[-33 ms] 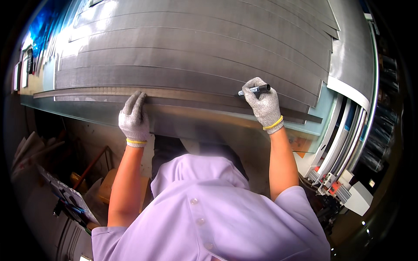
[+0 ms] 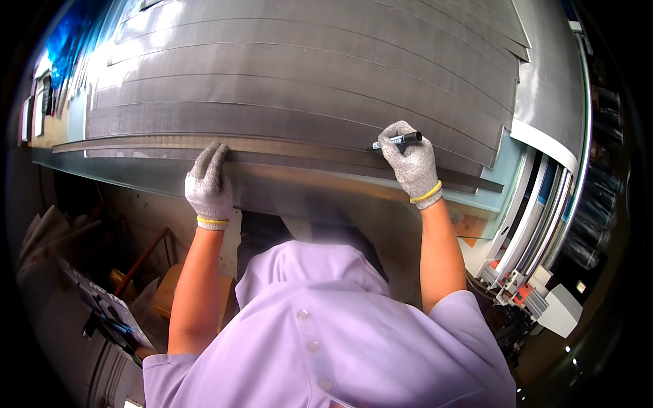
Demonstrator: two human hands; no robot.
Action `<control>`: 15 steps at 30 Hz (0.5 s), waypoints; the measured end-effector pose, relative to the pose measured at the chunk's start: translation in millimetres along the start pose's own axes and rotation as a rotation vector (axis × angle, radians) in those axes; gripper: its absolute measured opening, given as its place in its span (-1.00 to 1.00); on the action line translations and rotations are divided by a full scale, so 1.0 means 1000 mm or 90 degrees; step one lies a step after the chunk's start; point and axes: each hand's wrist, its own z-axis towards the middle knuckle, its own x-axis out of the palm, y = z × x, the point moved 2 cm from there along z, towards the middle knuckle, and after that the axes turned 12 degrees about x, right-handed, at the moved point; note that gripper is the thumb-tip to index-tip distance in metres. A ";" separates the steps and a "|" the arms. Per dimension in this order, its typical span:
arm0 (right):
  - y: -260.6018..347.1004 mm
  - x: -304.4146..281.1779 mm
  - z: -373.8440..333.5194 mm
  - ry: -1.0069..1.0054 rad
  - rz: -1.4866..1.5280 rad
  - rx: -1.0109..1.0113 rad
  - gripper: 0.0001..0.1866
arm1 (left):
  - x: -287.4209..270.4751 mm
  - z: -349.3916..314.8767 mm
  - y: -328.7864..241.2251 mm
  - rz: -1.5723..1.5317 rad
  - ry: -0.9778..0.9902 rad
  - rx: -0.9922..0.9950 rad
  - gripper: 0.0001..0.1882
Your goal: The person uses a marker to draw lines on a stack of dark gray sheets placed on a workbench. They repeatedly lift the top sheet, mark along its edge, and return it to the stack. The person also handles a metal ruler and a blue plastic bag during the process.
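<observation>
A long, narrow metal straightedge point(image 2: 286, 147) lies left to right along the near edge of overlapping dark grey sheets point(image 2: 299, 92). My left hand point(image 2: 209, 180), in a grey knit glove with a yellow cuff, rests its outstretched fingers on the straightedge. Its thumb is hidden. In my right hand point(image 2: 411, 163), gloved the same way, a black-capped marker point(image 2: 400, 141) is pinched between thumb and fingers. The marker lies nearly level, its tip pointing left close to the straightedge; whether it touches the sheet I cannot tell.
Beneath the sheets is a glass-like tabletop point(image 2: 513, 163), its front edge just before my body. At right stands a machine with white rails point(image 2: 534, 204). Blue plastic film point(image 2: 62, 51) hangs at far left. A board with tools point(image 2: 109, 306) and an orange-brown box point(image 2: 170, 292) are lower left.
</observation>
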 end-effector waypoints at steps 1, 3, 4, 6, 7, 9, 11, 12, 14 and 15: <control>-0.002 -0.002 -0.001 -0.004 0.006 0.007 -0.89 | -0.001 0.001 0.000 0.002 0.001 0.004 -0.52; -0.008 -0.013 -0.002 -0.012 -0.006 0.019 -0.90 | 0.001 0.000 -0.001 0.002 0.002 0.001 -0.51; -0.012 -0.019 -0.003 -0.017 -0.011 0.026 -0.90 | 0.000 -0.001 0.000 0.005 0.001 0.000 -0.51; -0.025 -0.033 -0.006 -0.040 -0.018 0.008 -0.89 | 0.003 -0.003 0.000 0.004 -0.002 -0.001 -0.50; -0.031 -0.039 -0.007 -0.053 -0.021 -0.001 -0.89 | 0.002 -0.002 -0.001 0.004 -0.003 -0.002 -0.51; -0.042 -0.055 -0.011 -0.070 -0.018 0.008 -0.88 | 0.004 -0.002 -0.001 -0.005 -0.004 -0.007 -0.52; -0.053 -0.073 -0.015 -0.092 -0.034 0.010 -0.86 | 0.005 -0.003 -0.003 -0.007 -0.007 -0.012 -0.51; -0.058 -0.082 -0.017 -0.106 -0.052 0.009 -0.84 | 0.006 -0.003 -0.003 -0.015 -0.005 -0.015 -0.51; -0.069 -0.100 -0.021 -0.134 -0.081 0.019 -0.82 | 0.009 -0.004 -0.001 -0.023 -0.022 0.002 -0.52; -0.074 -0.109 -0.023 -0.146 -0.092 0.030 -0.81 | 0.007 -0.002 -0.005 -0.003 -0.009 0.004 -0.55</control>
